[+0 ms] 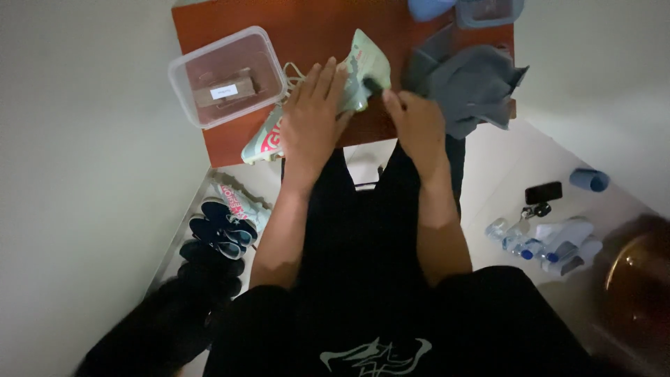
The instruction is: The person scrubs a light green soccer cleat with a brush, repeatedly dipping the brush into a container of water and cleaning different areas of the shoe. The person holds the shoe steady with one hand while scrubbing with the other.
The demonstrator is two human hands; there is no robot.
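Right now a pale mint football boot (359, 66) with pink lettering lies on its side on the reddish-brown surface (314, 24), under and between the two hands. Its long axis runs on a diagonal: one end sticks out below the left wrist toward the surface's near edge, the other end rises past the fingertips toward the far side, and white laces trail off just left of the left hand. The left hand (313, 119) lies flat on the boot's middle with fingers spread and pressing down to steady it. The right hand (412, 119) is closed, pinching a small dark thing (372, 84) against the boot's far part; what that thing is cannot be told. Judging by this, the work on the boot looks to be in its middle, with one patch being dealt with and most of the upper hidden beneath the left hand, so how much is done cannot be said. Just right of the right hand lies a crumpled grey cloth (471, 87). Left of the left hand stands a clear plastic box (227, 77) with its lid on. Below the left forearm, on the floor, a row of dark shoes (220, 234) stands; below and right of the right arm lie plastic bottles (544, 244).
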